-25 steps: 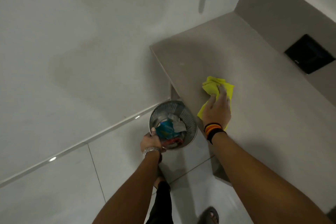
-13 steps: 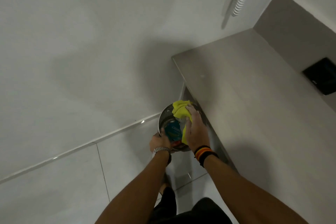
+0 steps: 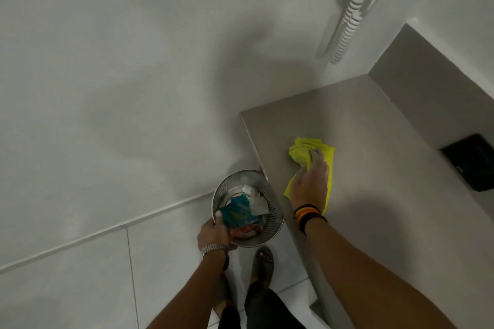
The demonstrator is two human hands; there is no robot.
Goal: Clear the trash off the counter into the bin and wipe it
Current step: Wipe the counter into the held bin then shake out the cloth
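We press our right hand flat on the yellow cloth atop the bench | left hand clamped on the bin rim beside the bench | wrappers inside, seemingly

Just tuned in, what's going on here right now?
A person is cleaning a grey counter. The right hand presses a yellow cloth flat on the counter near its left edge. The left hand grips the rim of a metal bin held just beside that edge. The bin already holds trash, including a blue wrapper and crumpled white paper. No trash shows on the visible counter.
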